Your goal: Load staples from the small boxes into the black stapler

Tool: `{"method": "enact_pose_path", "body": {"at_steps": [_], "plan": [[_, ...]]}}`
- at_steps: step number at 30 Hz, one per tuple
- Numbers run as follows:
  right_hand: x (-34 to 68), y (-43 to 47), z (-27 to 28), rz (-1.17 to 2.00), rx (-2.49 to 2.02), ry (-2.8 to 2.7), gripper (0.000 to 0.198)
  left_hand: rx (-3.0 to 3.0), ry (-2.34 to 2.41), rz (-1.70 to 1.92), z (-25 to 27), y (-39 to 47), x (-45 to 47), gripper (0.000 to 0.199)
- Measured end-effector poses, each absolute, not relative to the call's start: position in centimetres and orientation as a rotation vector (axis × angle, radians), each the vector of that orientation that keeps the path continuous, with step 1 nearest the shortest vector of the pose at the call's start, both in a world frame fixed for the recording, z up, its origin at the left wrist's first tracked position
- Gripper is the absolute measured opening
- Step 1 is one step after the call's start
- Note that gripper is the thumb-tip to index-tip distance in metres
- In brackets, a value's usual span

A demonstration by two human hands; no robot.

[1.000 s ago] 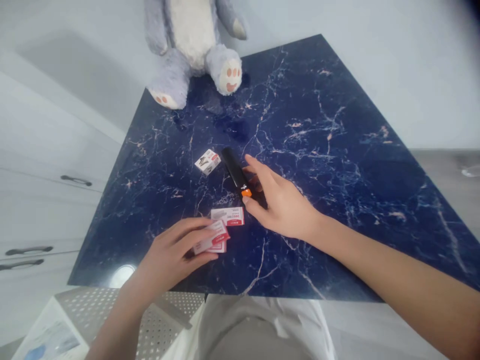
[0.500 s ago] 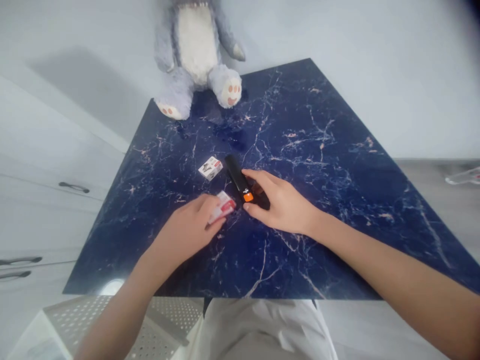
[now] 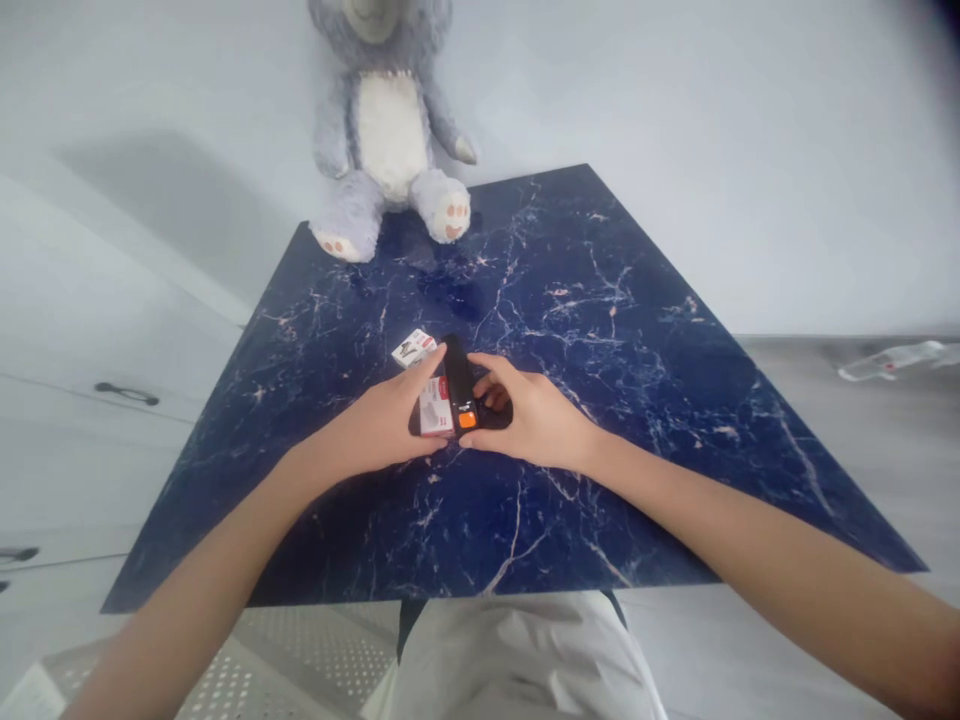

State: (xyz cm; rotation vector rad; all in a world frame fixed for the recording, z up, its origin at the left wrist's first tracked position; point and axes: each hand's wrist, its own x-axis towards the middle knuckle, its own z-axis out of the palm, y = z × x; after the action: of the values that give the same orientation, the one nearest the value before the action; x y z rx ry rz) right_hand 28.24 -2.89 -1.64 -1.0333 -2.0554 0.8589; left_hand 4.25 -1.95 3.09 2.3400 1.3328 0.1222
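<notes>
Through my head camera I see the left hand (image 3: pixel 386 418) closed about a red box (image 3: pixel 436 412), thumb along its far end and fingertips by its near end. I have that box flat against the left side of a black tool (image 3: pixel 456 372), so close that the two seem to touch. My right hand (image 3: pixel 547 422) is on the tool's other side, bent into a loose C: the index fingertip lies by the upper right edge, the thumb by the near corner, and the other fingers curl in between. From this angle I cannot tell whether it truly grips the tool or only steadies it. The tool lies lengthwise away from me, near the middle of the table (image 3: pixel 600 510), with its orange part (image 3: pixel 468 419) at the near end. Just beyond my left thumb is a white box (image 3: pixel 412 347) with a dark drawing on top, partly behind the red one. The table is dark blue with white veins. At its far edge sits a plush toy (image 3: pixel 390 135), its soles towards me, well apart from both hands. A pale cabinet with a dark handle (image 3: pixel 126 393) stands on my left; below the near edge I make out a perforated surface (image 3: pixel 330 645) and pale cloth (image 3: pixel 517 665).
</notes>
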Motion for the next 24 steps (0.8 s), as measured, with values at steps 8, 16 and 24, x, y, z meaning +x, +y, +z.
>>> {"method": "enact_pose_path", "body": {"at_steps": [8,16,24], "plan": [[28.4,-2.9,-1.4,0.884,-1.034,-2.048,0.086,2.456,1.350,0.341,4.2,-2.9,2.4,0.099],[28.4,-2.8,-1.3,0.934,-1.028,-2.072,0.083,2.254,1.519,0.425,1.2,1.6,1.7,0.047],[28.3,-3.0,-1.0,0.905,-1.034,-2.069,0.088,2.033,1.091,0.285,4.3,-1.8,1.0,0.085]]}}
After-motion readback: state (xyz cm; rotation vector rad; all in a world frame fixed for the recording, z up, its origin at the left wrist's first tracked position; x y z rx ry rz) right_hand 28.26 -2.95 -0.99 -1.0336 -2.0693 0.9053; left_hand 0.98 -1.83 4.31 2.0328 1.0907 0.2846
